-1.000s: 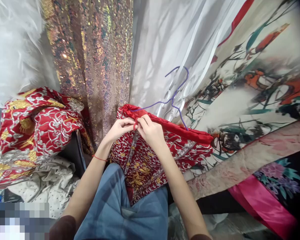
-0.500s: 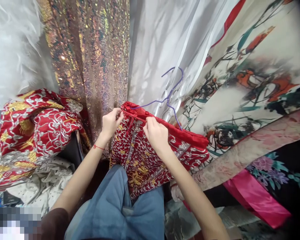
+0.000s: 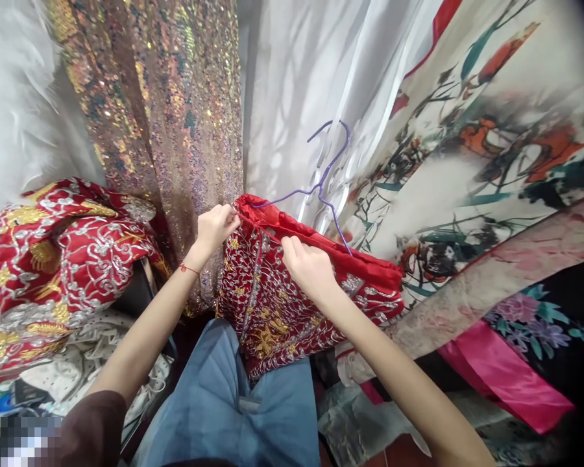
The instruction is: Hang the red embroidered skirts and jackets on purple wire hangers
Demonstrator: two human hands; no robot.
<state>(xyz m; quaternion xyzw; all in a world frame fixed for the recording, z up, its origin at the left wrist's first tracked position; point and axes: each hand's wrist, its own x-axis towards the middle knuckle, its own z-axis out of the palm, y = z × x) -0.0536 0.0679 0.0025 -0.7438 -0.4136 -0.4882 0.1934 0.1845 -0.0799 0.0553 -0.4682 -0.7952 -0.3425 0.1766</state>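
Note:
A red skirt-like garment (image 3: 277, 318) with silver and gold embroidery hangs over my knees, its plain red satin top edge (image 3: 370, 269) slanting down to the right. Inside that edge sits a purple hanger (image 3: 320, 185), hook upward. A thin red cord (image 3: 260, 227) runs straight along the edge between my hands. My left hand (image 3: 217, 228) pinches the cord at the garment's upper left corner. My right hand (image 3: 309, 266) is closed round its other end, in front of the embroidery; the fingertips are partly hidden.
On the left, another red embroidered garment (image 3: 97, 259) is draped over a chair-like support above a pale dotted cloth (image 3: 82, 363). Behind hang a sequinned fabric (image 3: 175, 97) and white sheer cloth (image 3: 287, 97). Printed fabric (image 3: 448, 175) and a pink satin strip (image 3: 509, 376) are at right.
My right hand has moved slightly down and away from my left, and more of the cord shows stretched between them. The view has shifted a little.

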